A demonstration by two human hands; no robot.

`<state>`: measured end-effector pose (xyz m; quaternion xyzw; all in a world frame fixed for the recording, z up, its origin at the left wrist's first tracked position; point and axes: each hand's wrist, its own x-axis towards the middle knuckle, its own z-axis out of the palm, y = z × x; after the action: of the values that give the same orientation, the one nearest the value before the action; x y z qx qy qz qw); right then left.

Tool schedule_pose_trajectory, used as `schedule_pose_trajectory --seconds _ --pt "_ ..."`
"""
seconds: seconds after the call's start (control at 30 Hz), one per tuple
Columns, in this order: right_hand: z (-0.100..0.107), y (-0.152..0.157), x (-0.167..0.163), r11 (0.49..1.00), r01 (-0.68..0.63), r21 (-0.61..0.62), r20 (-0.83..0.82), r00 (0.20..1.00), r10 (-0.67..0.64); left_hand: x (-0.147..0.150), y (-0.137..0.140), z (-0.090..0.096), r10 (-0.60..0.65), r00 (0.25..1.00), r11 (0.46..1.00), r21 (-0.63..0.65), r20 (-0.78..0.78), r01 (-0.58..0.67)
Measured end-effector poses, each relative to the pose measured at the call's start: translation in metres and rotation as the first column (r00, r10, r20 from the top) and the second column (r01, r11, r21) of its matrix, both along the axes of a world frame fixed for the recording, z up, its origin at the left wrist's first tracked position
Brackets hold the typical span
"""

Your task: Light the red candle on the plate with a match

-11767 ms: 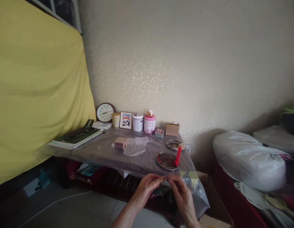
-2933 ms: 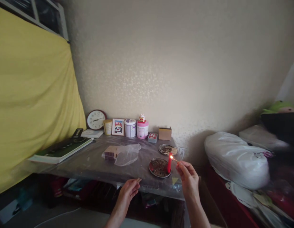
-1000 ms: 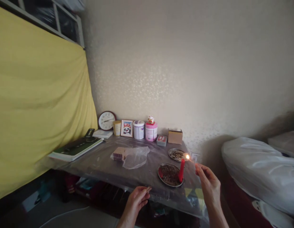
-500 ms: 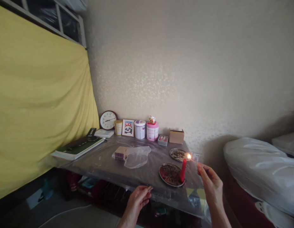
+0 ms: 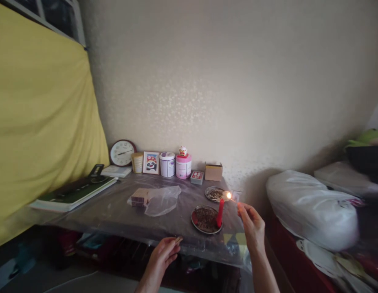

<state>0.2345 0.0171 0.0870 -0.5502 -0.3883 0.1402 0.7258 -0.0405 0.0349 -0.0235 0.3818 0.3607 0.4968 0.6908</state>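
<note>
Pinched in my right hand (image 5: 252, 228) is a burning match (image 5: 233, 200), its flame just right of and above the top of a red candle (image 5: 220, 213). The candle stands upright at the right side of a round metal plate (image 5: 193, 223) with dark burnt bits in it; no flame shows on its wick. My left hand (image 5: 164, 253) is closed at the table's front edge, fingertips around a small brownish piece, perhaps a matchbox, mostly hidden. Behind the candle lies a second metal plate (image 5: 211, 190) with used matchsticks.
A stack of small boxes (image 5: 140, 197) in clear plastic wrap (image 5: 164, 201) lies mid-table. Along the wall stand a clock (image 5: 122, 153), a framed panda picture (image 5: 151, 162), two tins, a small tin box (image 5: 197, 177) and a cardboard box (image 5: 214, 172). White bags (image 5: 311, 207) lie at right.
The view has turned right, so everything appears further left. The lit match has come slightly nearer the candle top. Both hands keep their hold.
</note>
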Motion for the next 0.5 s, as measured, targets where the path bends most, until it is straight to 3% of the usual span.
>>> schedule_pose_trajectory --seconds 0.5 --pt "0.0034 0.0018 0.0017 0.999 0.005 -0.051 0.088 0.996 0.000 -0.0023 -0.0046 0.0095 -0.009 1.000 1.000 -0.023 -0.022 0.008"
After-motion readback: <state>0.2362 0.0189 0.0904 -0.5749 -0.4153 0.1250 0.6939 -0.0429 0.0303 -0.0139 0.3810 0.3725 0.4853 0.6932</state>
